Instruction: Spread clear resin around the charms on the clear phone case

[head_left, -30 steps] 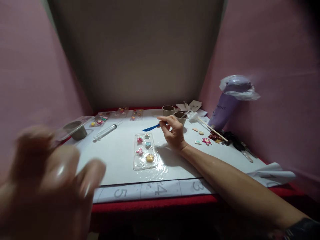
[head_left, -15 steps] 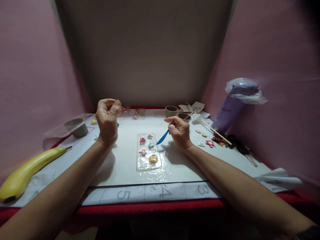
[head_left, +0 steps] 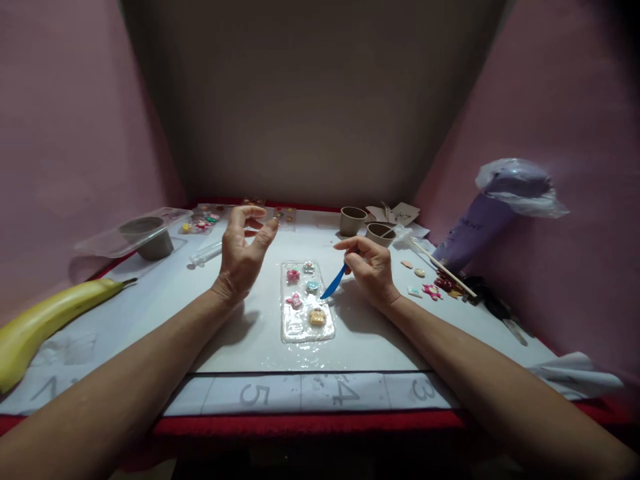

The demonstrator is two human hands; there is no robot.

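Observation:
My right hand point(head_left: 369, 268) grips a blue plastic knife point(head_left: 333, 285) between thumb and fingers. Its blade slants down to the right edge of a clear, glossy phone case point(head_left: 299, 333) lying on the white board; whether the tip touches it I cannot tell. On the case sit several small charms, among them a tan one point(head_left: 317, 317), a pink one point(head_left: 295, 301) and a pale blue one point(head_left: 313, 287). My left hand point(head_left: 245, 250) is raised to the left of the case, thumb and fingers apart, holding nothing I can see.
A syringe point(head_left: 207, 254) lies behind my left hand. At left are a banana point(head_left: 60, 308) and a grey cup point(head_left: 159, 248) with a clear sheet. Two cups point(head_left: 353, 220) stand at the back. Loose charms point(head_left: 432, 291), a wooden stick point(head_left: 445, 268) and a purple bottle point(head_left: 475, 223) are at right.
My left hand has moved right towards the case, and its thumb and fingers have spread apart. The knife stays in my right hand, its tip now lower along the case's edge. The view has shifted slightly.

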